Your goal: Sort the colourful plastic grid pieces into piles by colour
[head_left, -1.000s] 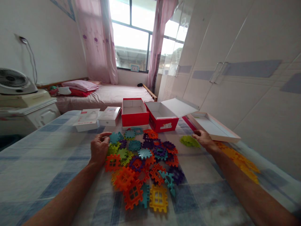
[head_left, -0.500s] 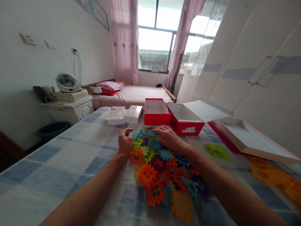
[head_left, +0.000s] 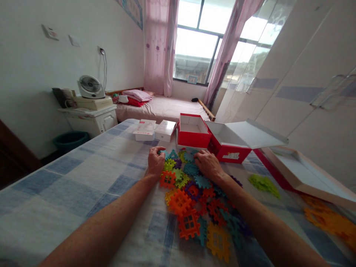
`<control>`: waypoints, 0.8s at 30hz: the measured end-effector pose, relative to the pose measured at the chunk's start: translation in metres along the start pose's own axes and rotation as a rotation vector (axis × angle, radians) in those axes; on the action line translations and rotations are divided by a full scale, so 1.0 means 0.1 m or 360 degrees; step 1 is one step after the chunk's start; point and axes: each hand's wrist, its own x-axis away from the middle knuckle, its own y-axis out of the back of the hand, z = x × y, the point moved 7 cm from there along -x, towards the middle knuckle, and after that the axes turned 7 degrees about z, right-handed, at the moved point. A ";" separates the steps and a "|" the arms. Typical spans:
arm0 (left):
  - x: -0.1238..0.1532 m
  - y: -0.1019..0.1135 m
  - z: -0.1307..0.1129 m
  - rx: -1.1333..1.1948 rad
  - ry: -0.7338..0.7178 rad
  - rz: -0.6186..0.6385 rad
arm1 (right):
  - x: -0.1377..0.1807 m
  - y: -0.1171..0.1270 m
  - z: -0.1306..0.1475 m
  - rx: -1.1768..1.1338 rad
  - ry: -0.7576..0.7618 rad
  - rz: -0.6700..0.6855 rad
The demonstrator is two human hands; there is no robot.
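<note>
Both hands down on far end of tile pile (head_left: 194, 193), mid-table. Left hand (head_left: 156, 162) curled over teal tile (head_left: 164, 152), grip unclear; right hand (head_left: 207, 165) flat, fingers spread on tiles. Best to pinch one tile by its edge, lift straight up, avoid dragging neighbours toward red box (head_left: 194, 130).

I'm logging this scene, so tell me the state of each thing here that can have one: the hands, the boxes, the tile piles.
left hand: curled, resting on the far left of the tile heap
right hand: palm down on the heap's far side
mixed tile heap: loose, unsorted
red box: open, looks empty
second red box: lid flipped up
green tiles: separate pile
orange tiles: separate pile
</note>
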 end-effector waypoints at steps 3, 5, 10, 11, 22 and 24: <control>0.01 0.01 -0.02 -0.0010 -0.0009 0.0011 | -0.12 -0.01 0.19 -0.0175 0.0103 -0.0039; 0.01 0.02 -0.03 -0.0016 -0.0011 0.0023 | -0.21 -0.09 0.24 -0.0275 0.0080 0.0062; 0.00 0.01 -0.01 -0.0007 -0.0001 0.0035 | -0.26 -0.15 0.09 -0.0409 -0.0102 0.0050; -0.01 0.01 0.00 -0.0001 0.0002 0.0030 | -0.24 -0.13 0.04 -0.0417 -0.0140 0.0015; -0.01 0.03 0.06 0.0086 0.0053 -0.0057 | -0.16 0.13 0.06 0.0118 -0.0182 -0.0185; -0.02 0.04 0.09 0.0099 0.0066 -0.0074 | -0.22 0.04 0.16 0.0075 -0.0029 -0.0050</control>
